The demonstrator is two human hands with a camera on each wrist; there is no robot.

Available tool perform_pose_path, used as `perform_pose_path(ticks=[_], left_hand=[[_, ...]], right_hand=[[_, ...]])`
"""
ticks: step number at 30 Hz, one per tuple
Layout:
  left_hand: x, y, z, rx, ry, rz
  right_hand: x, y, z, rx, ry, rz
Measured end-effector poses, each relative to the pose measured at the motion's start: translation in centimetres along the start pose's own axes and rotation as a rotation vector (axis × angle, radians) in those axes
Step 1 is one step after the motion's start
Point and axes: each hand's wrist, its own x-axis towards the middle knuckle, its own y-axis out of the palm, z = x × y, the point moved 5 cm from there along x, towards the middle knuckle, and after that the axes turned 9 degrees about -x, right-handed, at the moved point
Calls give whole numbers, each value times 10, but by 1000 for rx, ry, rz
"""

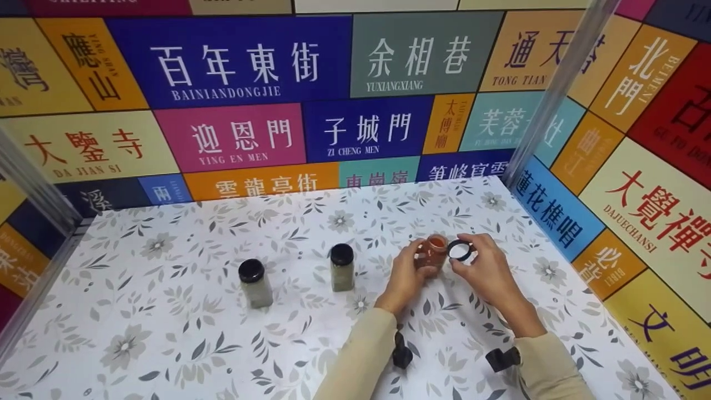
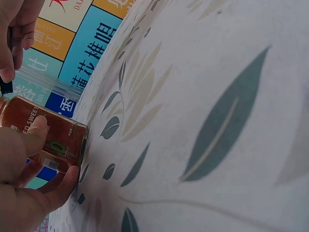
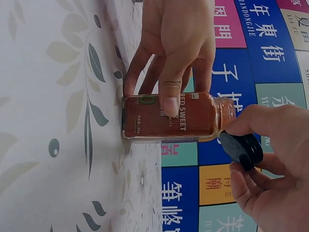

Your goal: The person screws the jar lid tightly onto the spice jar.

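A glass spice jar (image 3: 203, 121) of red powder, its label reading "RED SWEET", stands uncapped on the table. My left hand (image 1: 408, 273) grips it round the sides, thumb (image 3: 170, 92) across the label. Just right of the jar's mouth, my right hand (image 1: 489, 266) pinches a black lid (image 1: 460, 251) by its rim. In the head view the lid is tilted, its pale inner side showing. The right wrist view has the lid (image 3: 242, 149) close beside the jar's neck. Only part of the right hand (image 2: 19, 34) appears in the left wrist view.
Two more spice jars with black caps stand left of the hands, one nearer (image 1: 343, 268) and one farther left (image 1: 255, 283). A floral cloth (image 1: 183, 333) covers the table. Panels with printed characters (image 1: 228, 61) rise behind and at the right side.
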Motion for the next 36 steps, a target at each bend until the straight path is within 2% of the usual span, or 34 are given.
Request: perform_pose_path(ticks=[5, 12, 22, 27, 31, 36], left_hand=[[1, 1, 2, -16, -27, 5], [1, 0, 2, -7, -17, -8], [0, 0, 4, -14, -42, -13], [2, 0, 4, 17, -19, -4], [2, -1, 4, 26, -21, -4], [1, 0, 4, -19, -38, -3]], right_hand=[[2, -1, 0, 10, 9, 13], [4, -1, 1, 55, -6, 7], [8, 4, 3, 149, -53, -61], [10, 8, 3, 168, -55, -51], [12, 13, 3, 161, -90, -51], [10, 16, 5, 118, -162, -101]])
